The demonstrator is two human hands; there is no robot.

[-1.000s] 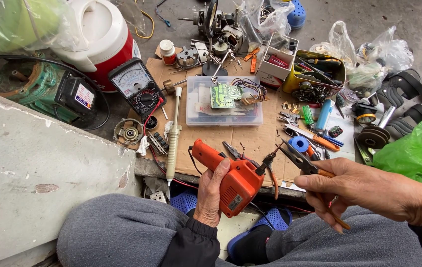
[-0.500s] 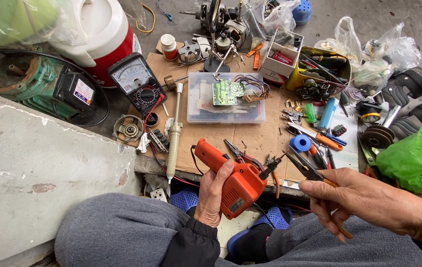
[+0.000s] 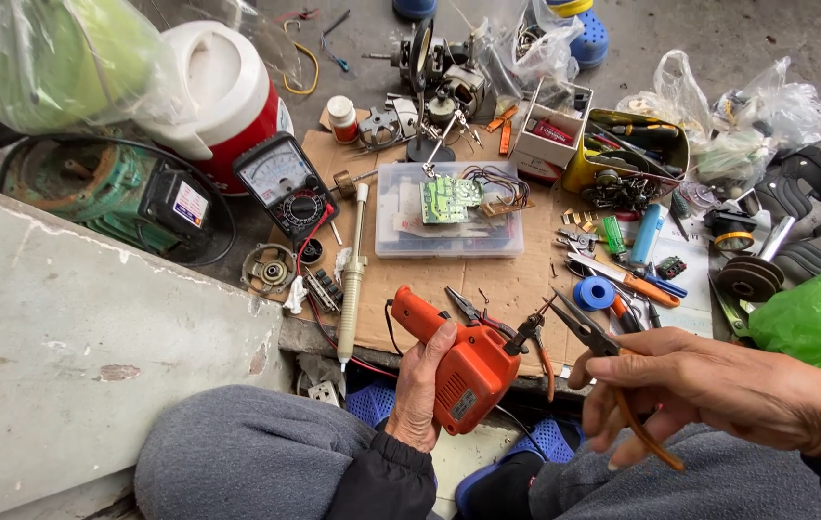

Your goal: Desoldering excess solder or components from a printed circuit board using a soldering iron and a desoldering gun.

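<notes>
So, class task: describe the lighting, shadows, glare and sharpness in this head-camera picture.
Head view: soft, even daylight with only faint shadows; mild glare on the plastic bag at top left; the orange soldering gun in the left hand and the pliers in the right hand look sharp; edges bend slightly from the wide lens.

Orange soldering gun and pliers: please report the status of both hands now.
Left hand grips orange soldering gun. Right hand holds needle-nose pliers, jaws open, beside gun tip. Cardboard mat ahead crowded with tools.
</notes>
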